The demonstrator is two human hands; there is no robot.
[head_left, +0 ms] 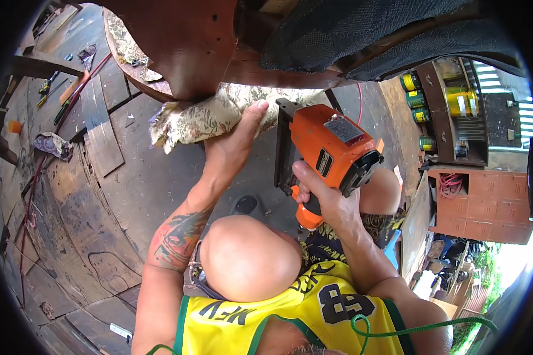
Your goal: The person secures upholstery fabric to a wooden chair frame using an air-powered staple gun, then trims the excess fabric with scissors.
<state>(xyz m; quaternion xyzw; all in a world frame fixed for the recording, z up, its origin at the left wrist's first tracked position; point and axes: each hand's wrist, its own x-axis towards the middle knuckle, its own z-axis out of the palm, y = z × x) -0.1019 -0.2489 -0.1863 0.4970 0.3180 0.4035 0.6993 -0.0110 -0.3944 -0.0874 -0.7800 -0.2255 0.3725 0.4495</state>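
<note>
An orange staple gun [331,139] is gripped by my right hand [323,189], its black nose up beside the floral fabric. My left hand [234,139] presses the cream floral fabric [210,118] with the thumb on top, under the edge of a brown wooden furniture frame [186,47]. The fingers of my left hand are mostly hidden beneath the fabric. Dark mesh material [361,41] covers the frame's upper right part. The fabric's left end is bunched and frayed.
Screwdrivers [44,89], a red hose [32,195] and wooden boards [100,124] lie on the floor at left. Shelves with cans [417,99] and a reddish cabinet [482,204] stand at right. My bent knees are below my hands. A green cord [438,323] crosses the bottom right.
</note>
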